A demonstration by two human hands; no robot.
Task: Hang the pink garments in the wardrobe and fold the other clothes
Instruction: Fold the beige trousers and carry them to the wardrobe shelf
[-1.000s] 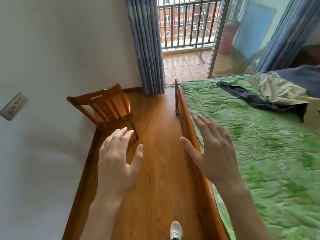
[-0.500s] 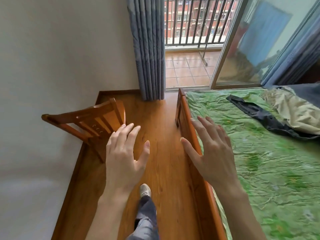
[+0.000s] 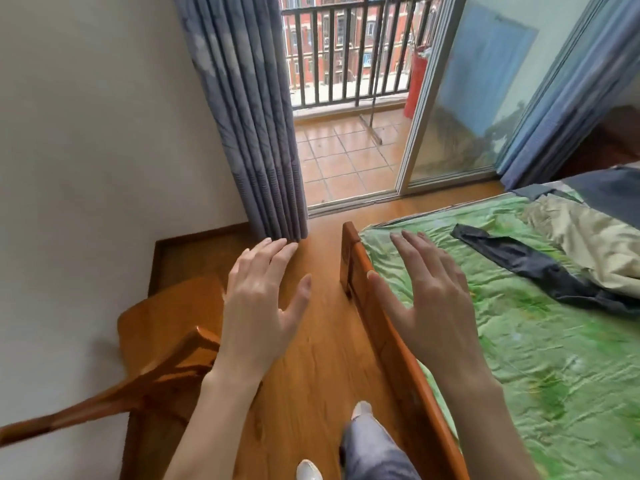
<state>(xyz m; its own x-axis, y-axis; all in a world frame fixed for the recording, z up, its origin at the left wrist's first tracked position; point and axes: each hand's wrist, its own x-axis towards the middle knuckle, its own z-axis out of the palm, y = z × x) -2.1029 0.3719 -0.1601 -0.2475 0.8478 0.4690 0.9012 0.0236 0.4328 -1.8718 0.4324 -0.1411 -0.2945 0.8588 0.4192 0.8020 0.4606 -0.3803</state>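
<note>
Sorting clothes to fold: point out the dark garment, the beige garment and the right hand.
dark garment (image 3: 526,259): head view, middle of the strip lying on the green sheet.
beige garment (image 3: 588,244): head view, crumpled middle of the fabric.
right hand (image 3: 436,299): head view, back of the hand.

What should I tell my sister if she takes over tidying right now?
Left hand: open, holding nothing, out over the wooden floor.
Right hand: open, holding nothing, out over the near edge of the bed.
Clothes: a dark garment lies unfolded on the green sheet, with a beige cloth bunched beside it, touching it.
No pink garment and no wardrobe are in view.
Done: nothing that shows here.
Left: fold the dark garment and maybe the beige cloth, then find the pink ones and hang them.
A wooden chair stands on the left by the wall.
</note>
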